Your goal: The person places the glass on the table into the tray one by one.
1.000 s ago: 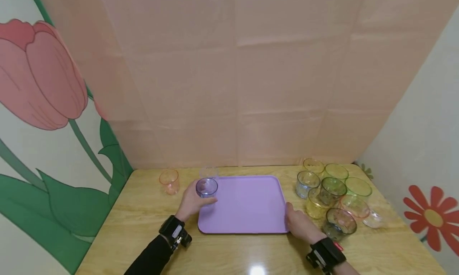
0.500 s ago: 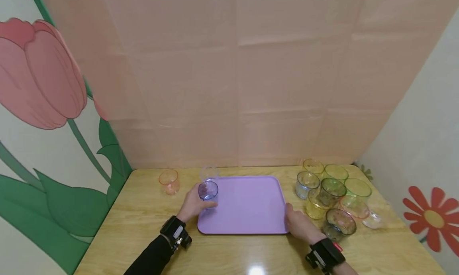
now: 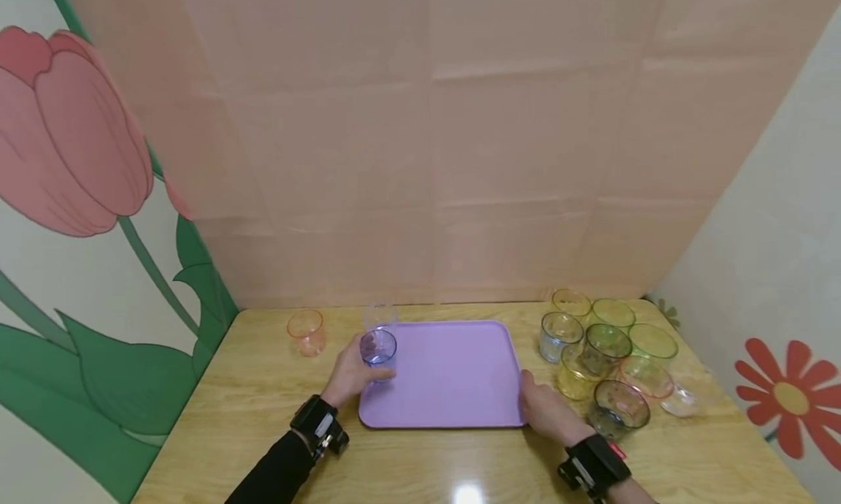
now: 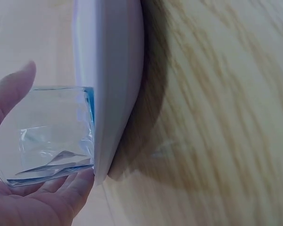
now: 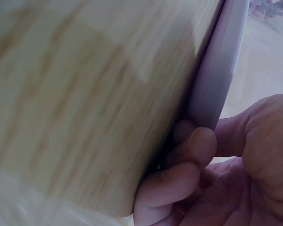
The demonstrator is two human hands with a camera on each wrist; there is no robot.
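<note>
My left hand (image 3: 350,372) holds a bluish clear glass (image 3: 379,352) upright at the left side of a lilac tray (image 3: 453,387). In the left wrist view, the glass (image 4: 56,127) has its base against the tray's surface (image 4: 115,70), with fingers along one side and the thumb (image 4: 14,89) on the other. My right hand (image 3: 550,409) grips the tray's right edge. The right wrist view has its curled fingers (image 5: 193,150) at the underside of the tray rim (image 5: 217,70) and the thumb on the upper side.
Several coloured glasses (image 3: 578,376) crowd the table's right side, close to my right hand; one clear glass (image 3: 680,402) there lies tipped. An orange-tinted glass (image 3: 306,332) stands at the back left. Another clear glass (image 3: 379,316) is behind the tray's left corner. A papered wall (image 3: 420,256) borders the table's back.
My left hand has brought the bluish glass slightly down and inward onto the tray's left side. My right hand stays at the tray's right edge, and the tray has not visibly moved.
</note>
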